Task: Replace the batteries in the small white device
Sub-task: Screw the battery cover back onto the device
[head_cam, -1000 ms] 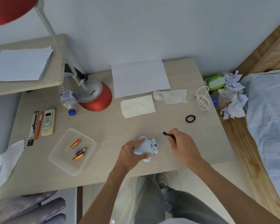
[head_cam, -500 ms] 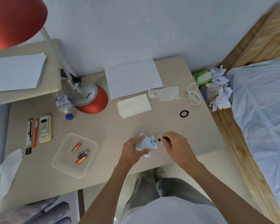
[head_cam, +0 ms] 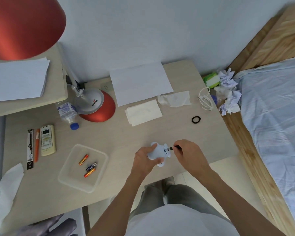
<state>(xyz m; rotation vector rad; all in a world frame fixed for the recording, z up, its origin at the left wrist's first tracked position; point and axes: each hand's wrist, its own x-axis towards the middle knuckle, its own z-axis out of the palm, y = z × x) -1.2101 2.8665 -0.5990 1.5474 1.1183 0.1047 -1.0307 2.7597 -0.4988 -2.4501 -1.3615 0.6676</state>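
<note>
The small white device (head_cam: 157, 153) rests near the desk's front edge, gripped by my left hand (head_cam: 144, 160) from the left. My right hand (head_cam: 189, 155) pinches a thin dark screwdriver (head_cam: 174, 147) whose tip touches the device's right end, where a small panel shows. To the left stands a clear plastic tray (head_cam: 67, 178) holding three batteries: an orange one (head_cam: 83, 159), a dark one (head_cam: 91, 167) and another orange one (head_cam: 89, 172).
A red desk lamp base (head_cam: 99, 108), water bottle (head_cam: 67, 112), remote control (head_cam: 47, 140), pens (head_cam: 33, 147), paper sheet (head_cam: 140, 82), tissues (head_cam: 143, 112), black ring (head_cam: 196, 119) and white cable (head_cam: 205, 99) lie on the desk. A bed (head_cam: 276, 116) is to the right.
My right hand brought the screwdriver leftward from above the desk to the device's right end. My left hand kept its hold on the device.
</note>
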